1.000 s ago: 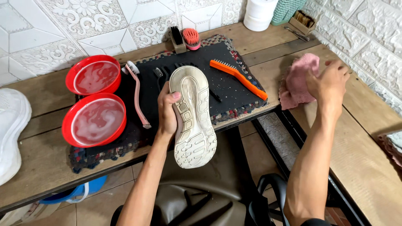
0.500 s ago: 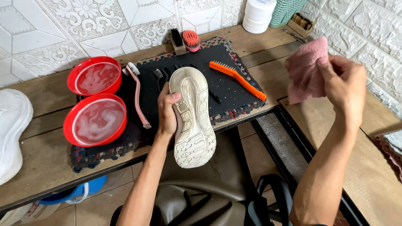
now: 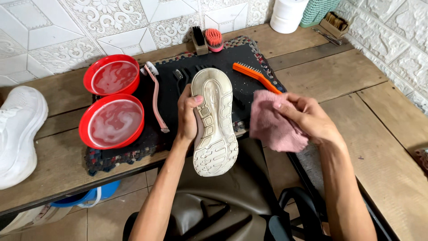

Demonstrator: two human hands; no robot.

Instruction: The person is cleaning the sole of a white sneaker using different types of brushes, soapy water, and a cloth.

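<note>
At the bench edge, the left hand (image 3: 187, 117) was wrapped around the side of a white shoe (image 3: 214, 120), thumb pressed on the sole and the other fingers hidden behind it. The shoe was held sole up, heel toward the person, toe over the dark mat (image 3: 178, 129). The right hand (image 3: 307, 118) pinched a pink cloth (image 3: 274, 127) between thumb and closed fingers; the cloth hung just beside the shoe's right edge, and contact between the two could not be told.

Around the hands, an orange brush (image 3: 256, 76) lay on the mat behind the cloth, its near end covered by the cloth and fingers. A pink long-handled brush (image 3: 155, 96) lay on the mat to the left of the shoe, close to the left hand. Two red bowls (image 3: 111, 120) holding cloudy liquid stood side by side at the mat's left end. A second white shoe (image 3: 20, 134) rested upright on the wooden table (image 3: 356, 85), well apart to the left. Two small brushes (image 3: 207, 39) stood against the tiled wall, with a white container (image 3: 287, 15) and a green basket (image 3: 318, 11) further right. Below the hands, a dark chair seat (image 3: 223, 201) filled the space under the shoe.
</note>
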